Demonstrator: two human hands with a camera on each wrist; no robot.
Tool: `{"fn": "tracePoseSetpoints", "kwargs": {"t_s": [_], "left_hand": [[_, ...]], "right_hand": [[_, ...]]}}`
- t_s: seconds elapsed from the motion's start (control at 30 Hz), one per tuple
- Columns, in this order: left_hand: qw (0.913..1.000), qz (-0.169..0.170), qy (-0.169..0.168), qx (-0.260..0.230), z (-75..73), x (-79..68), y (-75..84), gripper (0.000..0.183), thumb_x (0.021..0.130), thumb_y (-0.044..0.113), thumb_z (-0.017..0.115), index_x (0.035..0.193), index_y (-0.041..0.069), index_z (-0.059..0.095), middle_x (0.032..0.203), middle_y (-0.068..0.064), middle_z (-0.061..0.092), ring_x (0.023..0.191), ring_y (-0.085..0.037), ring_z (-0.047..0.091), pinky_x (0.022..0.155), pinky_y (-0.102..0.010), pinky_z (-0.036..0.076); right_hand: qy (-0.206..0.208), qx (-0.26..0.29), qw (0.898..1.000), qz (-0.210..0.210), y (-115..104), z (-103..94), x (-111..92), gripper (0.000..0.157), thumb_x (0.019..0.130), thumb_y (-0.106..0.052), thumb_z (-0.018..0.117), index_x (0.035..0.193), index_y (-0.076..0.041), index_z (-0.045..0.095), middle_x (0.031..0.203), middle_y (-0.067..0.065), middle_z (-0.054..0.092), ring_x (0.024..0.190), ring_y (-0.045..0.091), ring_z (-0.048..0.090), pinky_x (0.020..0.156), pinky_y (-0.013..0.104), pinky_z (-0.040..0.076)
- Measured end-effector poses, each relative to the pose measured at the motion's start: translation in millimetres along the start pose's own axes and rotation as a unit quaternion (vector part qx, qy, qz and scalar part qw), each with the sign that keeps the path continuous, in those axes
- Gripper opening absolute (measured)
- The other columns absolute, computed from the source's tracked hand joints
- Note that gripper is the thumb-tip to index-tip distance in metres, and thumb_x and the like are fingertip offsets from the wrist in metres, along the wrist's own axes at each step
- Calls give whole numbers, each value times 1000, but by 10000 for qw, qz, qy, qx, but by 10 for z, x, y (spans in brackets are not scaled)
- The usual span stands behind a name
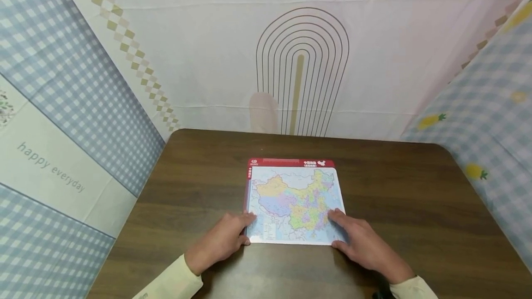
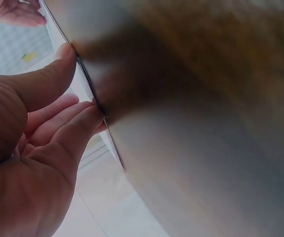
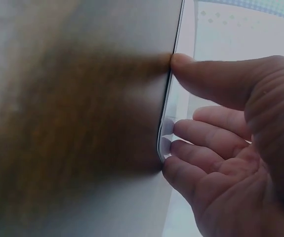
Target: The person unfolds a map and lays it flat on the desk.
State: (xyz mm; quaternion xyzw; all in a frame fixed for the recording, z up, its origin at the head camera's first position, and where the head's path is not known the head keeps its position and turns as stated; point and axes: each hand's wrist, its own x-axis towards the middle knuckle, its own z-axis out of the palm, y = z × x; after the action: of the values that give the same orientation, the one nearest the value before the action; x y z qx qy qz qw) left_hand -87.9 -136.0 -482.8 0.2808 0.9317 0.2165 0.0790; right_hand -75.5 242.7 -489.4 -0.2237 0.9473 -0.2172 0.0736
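Observation:
A flat rectangular map board [image 1: 291, 202] lies on the brown wooden table [image 1: 195, 174], with a red strip along its far edge and pastel regions printed on it. My left hand [image 1: 220, 241] rests at its near left corner, fingertips over the left edge and thumb beside the corner. At the near right corner, my right hand [image 1: 363, 246] lays its fingertips on the map, its thumb by the near edge. Seen low in the wrist views, the fingers of the left hand [image 2: 38, 182] and right hand [image 3: 230, 163] look relaxed, touching the board and tabletop.
A white patterned cloth [image 1: 208, 59] hangs behind the table's far edge. Blue checked cloth [image 1: 62, 82] hangs on the left, and another checked cloth with pineapples [image 1: 490, 119] on the right. Bare tabletop surrounds the board.

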Motion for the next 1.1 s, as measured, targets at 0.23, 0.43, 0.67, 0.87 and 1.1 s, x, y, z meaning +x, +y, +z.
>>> {"fn": "tracePoseSetpoints", "kwargs": {"t_s": [0.23,0.43,0.67,0.87,1.1], "left_hand": [[9997,127,88,167,17,-4,55,32,84,11,90,109,8,71,105,-4,77,77,-7,59,70,-22,52],[9995,211,11,216,46,-29,116,28,84,13,90,102,12,69,90,1,73,67,-5,50,65,-19,44],[9994,-92,-109,320,89,-36,274,27,84,17,90,104,13,72,98,1,76,67,-7,50,65,-21,44],[9978,-590,-157,270,157,-45,405,41,82,22,92,118,11,76,107,-3,77,68,-11,52,66,-22,45],[9970,-716,-142,264,203,-47,487,39,80,24,93,114,12,77,106,-3,78,69,-11,53,66,-23,46]], "right_hand": [[-1,26,9999,113,33,-28,41,68,92,-12,83,152,0,53,157,21,54,144,38,53,108,55,50],[120,-111,9998,93,104,-26,61,65,94,-9,80,152,1,53,155,22,55,141,39,56,105,54,52],[417,-311,9985,-145,175,-39,111,63,91,-1,81,148,4,56,151,25,59,136,40,60,102,53,54],[559,-369,9975,-223,218,-51,165,60,89,2,81,145,6,59,148,26,61,134,40,61,100,52,55],[630,-419,9971,-115,274,-55,226,57,88,3,81,142,5,62,146,26,62,133,41,63,99,52,56]]}}
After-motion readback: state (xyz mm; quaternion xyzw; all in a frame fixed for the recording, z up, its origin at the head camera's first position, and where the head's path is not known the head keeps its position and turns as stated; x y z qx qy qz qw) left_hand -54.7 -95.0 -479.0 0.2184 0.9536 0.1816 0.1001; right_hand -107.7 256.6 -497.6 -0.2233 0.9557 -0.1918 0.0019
